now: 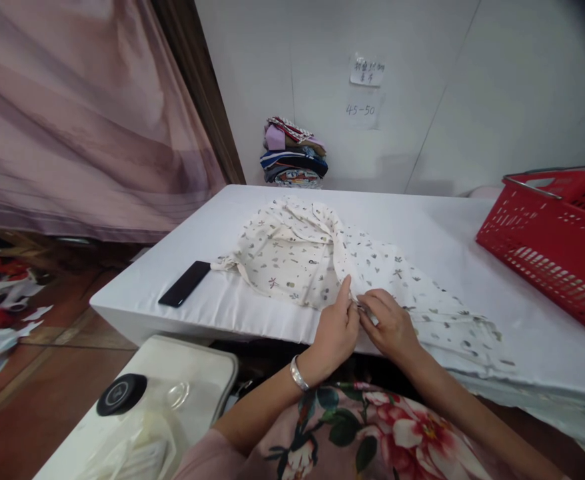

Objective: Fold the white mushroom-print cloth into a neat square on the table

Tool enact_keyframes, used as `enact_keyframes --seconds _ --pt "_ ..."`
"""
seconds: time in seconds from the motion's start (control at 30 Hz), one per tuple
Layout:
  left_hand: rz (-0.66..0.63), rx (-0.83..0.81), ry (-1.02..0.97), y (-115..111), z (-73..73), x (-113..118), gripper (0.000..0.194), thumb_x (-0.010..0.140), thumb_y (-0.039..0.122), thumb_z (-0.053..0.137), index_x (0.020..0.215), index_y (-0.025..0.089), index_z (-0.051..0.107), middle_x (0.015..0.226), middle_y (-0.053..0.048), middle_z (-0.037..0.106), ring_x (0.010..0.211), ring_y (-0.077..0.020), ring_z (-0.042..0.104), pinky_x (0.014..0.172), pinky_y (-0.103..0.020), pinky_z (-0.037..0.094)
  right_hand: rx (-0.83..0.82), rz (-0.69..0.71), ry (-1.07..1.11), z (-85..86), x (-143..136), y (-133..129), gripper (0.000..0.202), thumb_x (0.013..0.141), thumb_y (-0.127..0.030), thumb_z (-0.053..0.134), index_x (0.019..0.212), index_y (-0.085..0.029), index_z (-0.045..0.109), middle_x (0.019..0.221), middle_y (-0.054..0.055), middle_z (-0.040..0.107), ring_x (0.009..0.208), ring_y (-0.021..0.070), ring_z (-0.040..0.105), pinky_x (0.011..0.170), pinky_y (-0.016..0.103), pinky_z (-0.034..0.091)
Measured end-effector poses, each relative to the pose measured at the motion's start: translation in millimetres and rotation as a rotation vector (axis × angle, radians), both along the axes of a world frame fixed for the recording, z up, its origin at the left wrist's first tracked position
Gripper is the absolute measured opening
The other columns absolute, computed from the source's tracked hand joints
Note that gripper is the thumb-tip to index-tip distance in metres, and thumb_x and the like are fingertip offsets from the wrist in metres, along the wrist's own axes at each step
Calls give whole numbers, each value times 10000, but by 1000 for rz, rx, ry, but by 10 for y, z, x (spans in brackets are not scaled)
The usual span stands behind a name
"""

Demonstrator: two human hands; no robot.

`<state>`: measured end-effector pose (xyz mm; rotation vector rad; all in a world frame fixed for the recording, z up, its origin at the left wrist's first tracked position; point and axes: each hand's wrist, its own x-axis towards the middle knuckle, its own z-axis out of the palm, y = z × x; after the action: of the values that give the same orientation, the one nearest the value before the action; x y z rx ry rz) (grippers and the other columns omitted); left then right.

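A white cloth (292, 263) printed with small dark motifs lies rumpled across the middle of the white table, its right part spread toward the front edge. Both hands meet at the cloth's near edge. My left hand (339, 327), with a silver bracelet at the wrist, pinches that edge, its index finger pointing up along the fabric. Close beside it on the right, my right hand (388, 323) has thumb and fingers closed on the same edge. A small dark bit shows between the fingertips, too small to name.
On the white table (187, 240) lies a black flat object (185, 283) at the left. A red basket (552, 233) stands at the right. Folded fabrics (295, 157) are stacked behind the table. A white surface (192, 367) with a round black object (121, 394) is at the lower left.
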<state>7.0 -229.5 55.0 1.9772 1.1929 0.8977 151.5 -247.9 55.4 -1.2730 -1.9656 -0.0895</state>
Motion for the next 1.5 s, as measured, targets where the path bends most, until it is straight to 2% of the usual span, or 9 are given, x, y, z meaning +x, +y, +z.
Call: enact_keyframes --seconds 0.17,0.3,0.47,0.67,0.87,1.07,1.23,1.37,1.5 --pt "-112 -57 -133 23 13 4 605 914 238 371 1475 198 147 759 11 621 670 -133 558 668 -259 452 -24 64 157 -19 100 38 194 892 -224 481 1035 -227 612 1004 87 627 945 213 590 815 371 505" --pt "-150 -143 -267 129 -14 6 590 903 273 420 1452 242 206 1006 -25 678 744 -126 619 701 -267 501 -127 41 402 32 265 61 129 885 -263 522 960 -230 622 976 49 653 909 187 610 805 327 496" --pt "-59 -74 -135 428 -145 4 334 872 278 468 1187 242 570 1054 -15 682 733 -124 641 723 -273 522 -206 -148 774 232 571 74 200 812 -386 619 924 -221 640 795 8 649 704 149 589 628 260 481" --pt "20 138 43 942 -181 73 283 854 215 490 1096 208 638 1092 -40 674 930 -165 633 882 -320 508 -176 -144 1024 560 970 157 214 721 -383 714 864 -241 644 773 -17 624 680 117 560 612 223 466" --pt "-29 344 124 1493 -113 294 329 889 192 444 1186 204 585 1258 -62 589 1197 -196 505 1037 -380 409 -110 -127 1079 918 1236 244 245 642 -358 769 801 -213 652 762 7 633 660 125 560 617 252 467" --pt "-65 467 188 1942 0 522 407 863 117 420 1258 163 509 1293 -101 534 1238 -215 436 1064 -402 363 -54 -186 1028 1145 1485 268 249 624 -343 787 794 -211 660 738 8 623 630 118 545 590 255 450" --pt "-105 490 333 2165 100 609 399 828 130 473 1224 142 525 1201 -114 571 1170 -249 465 988 -392 406 -11 -224 1092 1303 1535 253 320 541 -356 829 764 -200 660 708 8 613 613 109 541 575 240 445" --pt "-134 459 468 2295 89 636 429 815 153 509 1244 159 513 1242 -121 560 1173 -273 468 995 -414 375 12 -257 1143 1413 1513 226 382 461 -374 853 721 -191 642 650 5 591 556 103 519 530 249 429" --pt "-112 453 502 2409 70 658 463 807 203 544 1264 146 494 1285 -121 539 1198 -270 456 1037 -398 328 20 -232 1154 1454 1559 185 376 475 -353 839 751 -196 638 697 24 611 574 133 551 547 299 449"
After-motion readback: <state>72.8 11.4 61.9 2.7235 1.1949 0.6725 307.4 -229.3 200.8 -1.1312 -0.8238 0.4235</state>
